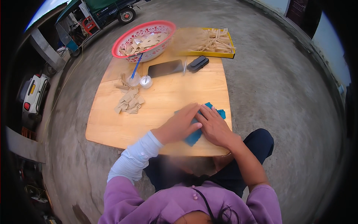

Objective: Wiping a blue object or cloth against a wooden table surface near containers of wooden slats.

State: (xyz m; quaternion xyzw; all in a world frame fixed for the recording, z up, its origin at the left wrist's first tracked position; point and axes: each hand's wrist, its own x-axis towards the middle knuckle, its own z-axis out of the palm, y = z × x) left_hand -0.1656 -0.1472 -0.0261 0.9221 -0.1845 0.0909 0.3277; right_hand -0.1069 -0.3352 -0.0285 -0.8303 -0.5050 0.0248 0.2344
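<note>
A: Where is the cloth (193,139) lying?

B: It's lying on the near right part of the table (179,89), under the left hand (182,121) and the right hand (214,125), with blue edges showing past them.

A: What are the two hands doing?

B: The left is resting over the cloth, its thumb pointing toward the right. The right is lying back upward, its fingers stretching forward. Their fingertips are sitting close together.

A: Are they gripping it?

B: I can't tell for either one. Both are touching the cloth, but the backs of the hands are hiding the undersides.

A: And what's sitting farther off?

B: On the left, tan chips (130,101) are lying in a pile. A clear cup (133,79) is standing beyond them, a blue stick (136,66) leaning at it, and a white jar (146,81) is standing just beside the cup. A phone (165,68) is lying flat, a black case (198,64) resting to its right.

A: Along the far edge?

B: A red-rimmed basin (158,52) is holding flat pieces (147,43); a yellow tray (210,54) is holding pale strips (216,41).
</note>
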